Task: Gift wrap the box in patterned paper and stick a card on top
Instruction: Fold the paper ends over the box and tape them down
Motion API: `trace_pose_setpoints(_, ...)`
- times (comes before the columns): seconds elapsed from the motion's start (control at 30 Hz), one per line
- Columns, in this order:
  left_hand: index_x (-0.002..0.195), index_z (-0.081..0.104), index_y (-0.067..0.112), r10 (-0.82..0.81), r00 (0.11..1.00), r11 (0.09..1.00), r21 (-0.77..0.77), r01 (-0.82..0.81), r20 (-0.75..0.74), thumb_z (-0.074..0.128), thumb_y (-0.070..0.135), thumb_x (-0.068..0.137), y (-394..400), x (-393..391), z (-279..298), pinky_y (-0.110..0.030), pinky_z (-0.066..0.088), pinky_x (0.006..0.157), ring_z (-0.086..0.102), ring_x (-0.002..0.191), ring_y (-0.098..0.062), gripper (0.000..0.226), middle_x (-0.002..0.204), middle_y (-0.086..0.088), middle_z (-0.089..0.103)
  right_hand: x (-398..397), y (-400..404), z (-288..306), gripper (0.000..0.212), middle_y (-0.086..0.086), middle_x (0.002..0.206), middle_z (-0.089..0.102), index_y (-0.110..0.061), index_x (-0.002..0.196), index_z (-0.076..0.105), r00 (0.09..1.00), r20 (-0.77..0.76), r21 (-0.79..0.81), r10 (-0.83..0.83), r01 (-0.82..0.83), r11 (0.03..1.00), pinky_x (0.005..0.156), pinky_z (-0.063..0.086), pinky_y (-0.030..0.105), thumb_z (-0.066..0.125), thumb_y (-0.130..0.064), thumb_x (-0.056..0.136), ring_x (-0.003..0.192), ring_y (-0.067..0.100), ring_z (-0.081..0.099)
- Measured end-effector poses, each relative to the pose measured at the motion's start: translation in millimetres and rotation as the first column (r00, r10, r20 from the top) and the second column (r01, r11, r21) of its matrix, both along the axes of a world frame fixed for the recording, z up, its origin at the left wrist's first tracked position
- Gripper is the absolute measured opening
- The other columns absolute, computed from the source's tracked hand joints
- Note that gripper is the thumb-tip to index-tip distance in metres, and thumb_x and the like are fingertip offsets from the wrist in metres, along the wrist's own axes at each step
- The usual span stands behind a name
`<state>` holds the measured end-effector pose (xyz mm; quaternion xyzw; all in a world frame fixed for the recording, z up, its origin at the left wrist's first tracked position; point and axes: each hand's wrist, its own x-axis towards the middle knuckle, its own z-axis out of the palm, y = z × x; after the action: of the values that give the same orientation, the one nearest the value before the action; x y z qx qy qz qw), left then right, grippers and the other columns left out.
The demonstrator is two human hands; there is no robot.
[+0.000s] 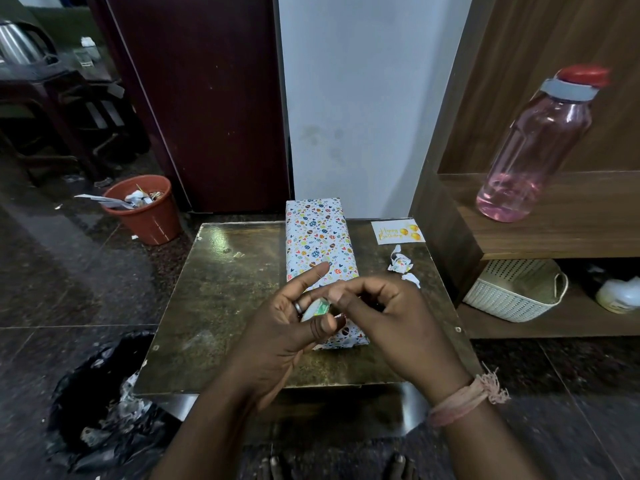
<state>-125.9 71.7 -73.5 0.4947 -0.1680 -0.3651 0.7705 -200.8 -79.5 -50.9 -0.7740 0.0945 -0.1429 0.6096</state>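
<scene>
Above the wrapped box [320, 237], left hand [291, 327] grips a tape roll [317, 308]; right hand [384, 317] pinches its end.

Only legible txt: "Happy Birthday" in gold script on the card [397, 231], right of centre in frame, w/ balloon art. Nothing else readable.

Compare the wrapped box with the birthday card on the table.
The wrapped box is a long block in egg-patterned paper; the birthday card is a small flat white rectangle with gold lettering and balloons. The box lies mid-table with its near end under the hands; the card sits apart near the far right corner, untouched. Both rest on the table.
</scene>
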Motion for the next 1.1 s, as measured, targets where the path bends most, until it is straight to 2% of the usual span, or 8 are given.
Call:
trace_pose_setpoints(0.2, 0.145, 0.053, 0.018, -0.001, 0.995, 0.996, 0.09, -0.008, 0.095, 0.089, 0.005, 0.067, 0, 3, -11, -0.039, 0.05, 0.108, 0.061, 0.128, -0.033, 0.088, 0.13, -0.017, 0.069, 2, 1, -4, 0.004, 0.003, 0.067, 0.074, -0.006, 0.087, 0.078, 0.999, -0.04, 0.159, 0.019, -0.013, 0.987, 0.059, 0.047, 0.014, 0.075, -0.007, 0.088, 0.057, 0.004, 0.063)
trace_pose_setpoints(0.33, 0.136, 0.063, 0.015, 0.109, 0.988, 0.987, 0.106, -0.12, 0.108, 0.091, 0.011, 0.06, -3, 5, -15, -0.036, 0.054, 0.101, 0.065, 0.117, -0.033, 0.081, 0.122, -0.02, 0.071, 3, 4, -3, 0.005, -0.003, 0.065, 0.072, -0.008, 0.085, 0.076, 1.0, -0.013, 0.197, -0.025, 0.027, 0.98, 0.057, 0.045, 0.014, 0.074, -0.009, 0.089, 0.054, 0.001, 0.06)
trace_pose_setpoints(0.5, 0.132, 0.066, 0.018, 0.193, 0.973, 0.978, 0.056, -0.202, 0.125, 0.09, 0.019, 0.058, -2, 6, -11, -0.03, 0.057, 0.093, 0.068, 0.112, -0.024, 0.078, 0.12, -0.016, 0.074, 7, 14, -5, 0.01, 0.01, 0.066, 0.065, -0.008, 0.085, 0.079, 0.996, -0.057, 0.394, -0.065, 0.082, 0.916, 0.05, 0.035, 0.026, 0.074, -0.015, 0.09, 0.054, 0.014, 0.043)
trace_pose_setpoints(0.6, 0.128, 0.067, 0.018, 0.255, 0.957, 0.965, 0.028, -0.261, 0.136, 0.089, 0.022, 0.053, -7, 3, -11, -0.025, 0.057, 0.086, 0.07, 0.113, -0.021, 0.078, 0.118, -0.012, 0.075, 9, 22, -10, 0.011, 0.003, 0.063, 0.063, -0.006, 0.081, 0.074, 0.99, -0.117, 0.537, -0.073, 0.126, 0.834, 0.046, 0.036, 0.024, 0.071, -0.01, 0.091, 0.053, 0.012, 0.045)
trace_pose_setpoints(0.77, 0.132, 0.065, 0.017, 0.264, 0.96, 0.964, -0.011, -0.264, 0.098, 0.101, 0.032, 0.045, -10, -1, -5, -0.026, 0.058, 0.073, 0.071, 0.104, -0.019, 0.095, 0.126, -0.01, 0.072, 11, 25, -7, 0.023, 0.01, 0.071, 0.063, -0.006, 0.111, 0.065, 0.984, -0.177, 0.694, -0.026, 0.143, 0.706, 0.047, 0.043, 0.025, 0.072, -0.011, 0.09, 0.054, 0.014, 0.052)
trace_pose_setpoints(0.87, 0.131, 0.065, 0.016, 0.292, 0.955, 0.956, -0.061, -0.288, 0.062, 0.102, 0.043, 0.044, -15, -3, -2, -0.026, 0.058, 0.076, 0.068, 0.117, -0.019, 0.099, 0.131, -0.008, 0.07, 8, 15, -6, 0.027, 0.018, 0.08, 0.07, -0.01, 0.122, 0.058, 0.989, -0.146, 0.762, -0.015, 0.123, 0.636, 0.052, 0.05, 0.028, 0.064, -0.016, 0.096, 0.059, 0.02, 0.06)
trace_pose_setpoints(0.97, 0.134, 0.061, 0.012, 0.329, 0.944, 0.939, -0.11, -0.326, 0.006, 0.102, 0.043, 0.045, -22, -6, 0, -0.024, 0.058, 0.081, 0.063, 0.128, -0.017, 0.103, 0.135, -0.006, 0.068, 5, 9, -2, 0.033, 0.019, 0.09, 0.073, -0.005, 0.114, 0.059, 0.996, -0.069, 0.742, 0.049, 0.018, 0.671, 0.058, 0.052, 0.028, 0.075, -0.009, 0.085, 0.069, 0.021, 0.065)
trace_pose_setpoints(1.1, 0.138, 0.058, 0.016, 0.318, 0.948, 0.939, -0.132, -0.318, -0.023, 0.1, 0.047, 0.049, -31, -11, 2, -0.024, 0.053, 0.058, 0.07, 0.112, -0.021, 0.104, 0.141, -0.003, 0.064, 5, 8, -5, 0.041, 0.018, 0.093, 0.073, -0.009, 0.106, 0.06, 0.996, 0.033, 0.694, 0.089, -0.087, 0.715, 0.059, 0.048, 0.028, 0.079, -0.008, 0.07, 0.071, 0.019, 0.064)
